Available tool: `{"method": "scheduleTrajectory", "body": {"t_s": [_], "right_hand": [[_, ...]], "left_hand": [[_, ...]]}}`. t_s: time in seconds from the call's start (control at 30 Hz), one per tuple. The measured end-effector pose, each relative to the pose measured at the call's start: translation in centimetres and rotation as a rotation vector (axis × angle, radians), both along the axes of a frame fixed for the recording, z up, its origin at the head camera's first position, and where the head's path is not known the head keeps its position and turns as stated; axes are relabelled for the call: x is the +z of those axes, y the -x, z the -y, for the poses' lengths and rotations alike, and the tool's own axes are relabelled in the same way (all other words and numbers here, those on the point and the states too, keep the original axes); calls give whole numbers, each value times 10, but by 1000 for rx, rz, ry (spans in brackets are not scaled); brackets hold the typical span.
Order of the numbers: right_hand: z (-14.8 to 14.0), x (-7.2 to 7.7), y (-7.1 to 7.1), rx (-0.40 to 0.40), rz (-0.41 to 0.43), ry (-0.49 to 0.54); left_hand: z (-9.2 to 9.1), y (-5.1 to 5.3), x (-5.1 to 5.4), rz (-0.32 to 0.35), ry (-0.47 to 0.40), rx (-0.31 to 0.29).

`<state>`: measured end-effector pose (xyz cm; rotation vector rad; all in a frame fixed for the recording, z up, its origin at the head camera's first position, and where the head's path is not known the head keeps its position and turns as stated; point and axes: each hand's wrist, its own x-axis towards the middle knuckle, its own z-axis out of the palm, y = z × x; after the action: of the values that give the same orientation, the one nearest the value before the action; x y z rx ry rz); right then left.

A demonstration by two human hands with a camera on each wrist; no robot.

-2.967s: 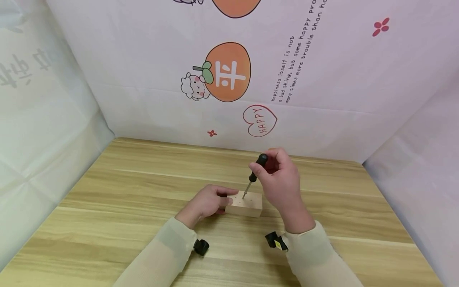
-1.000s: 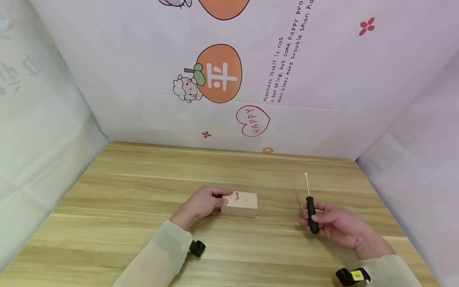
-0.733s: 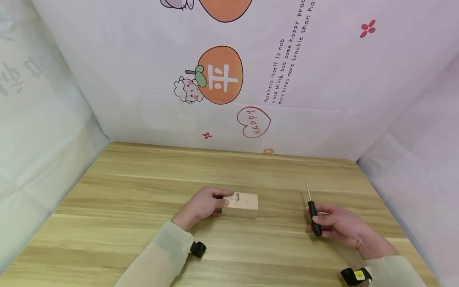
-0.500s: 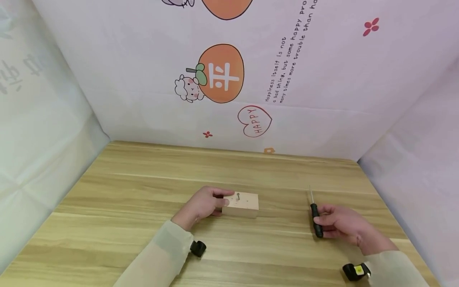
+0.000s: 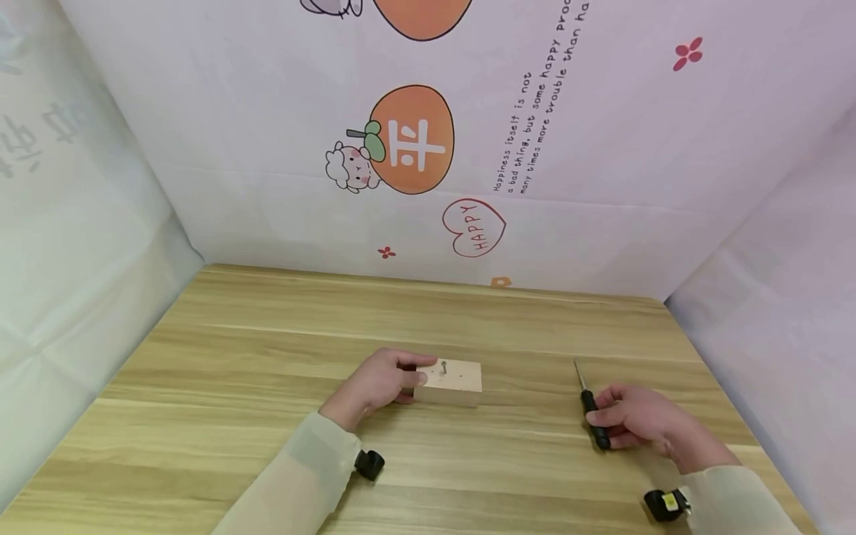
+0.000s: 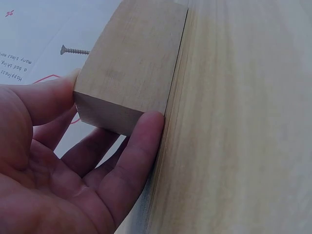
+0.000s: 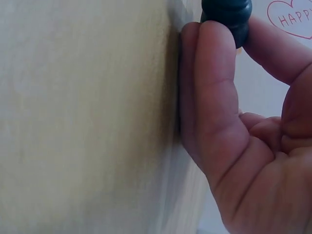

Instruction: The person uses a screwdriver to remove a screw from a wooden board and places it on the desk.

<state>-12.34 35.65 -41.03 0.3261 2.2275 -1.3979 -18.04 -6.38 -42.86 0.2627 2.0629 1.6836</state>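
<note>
A pale wooden block (image 5: 455, 377) lies on the table, with a screw (image 5: 444, 367) standing partly out of its top and several small holes around it. My left hand (image 5: 377, 379) grips the block's left end; in the left wrist view the thumb and fingers (image 6: 139, 151) hold its end, and the screw (image 6: 73, 50) juts from one face. Off to the right, my right hand (image 5: 642, 420) pinches the dark handle of a screwdriver (image 5: 595, 422) low over the table, its shaft pointing away. In the right wrist view only part of the handle (image 7: 226, 19) shows.
The wood-grain table (image 5: 301, 319) meets a white printed cloth wall (image 5: 267, 186) at the back. More white cloth hangs at the left and right sides. A small black wrist camera (image 5: 369, 465) sits at the left cuff, another (image 5: 665, 505) at the right.
My right hand has moved the screwdriver from above the screw to the right side of the table, where it has lowered and its tip has dropped. The left hand has stayed on the block.
</note>
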Motion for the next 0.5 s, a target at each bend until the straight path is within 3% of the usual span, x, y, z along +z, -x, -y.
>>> {"method": "scheduleTrajectory", "body": {"t_s": [0.3,0.5], "right_hand": [[1,-2,-3,13,-19,-134],[4,4,-6,27,-49,-237]], "left_hand": [[-1,0,0,-3,11,-3],[0,1,0,3,12,-6]]}}
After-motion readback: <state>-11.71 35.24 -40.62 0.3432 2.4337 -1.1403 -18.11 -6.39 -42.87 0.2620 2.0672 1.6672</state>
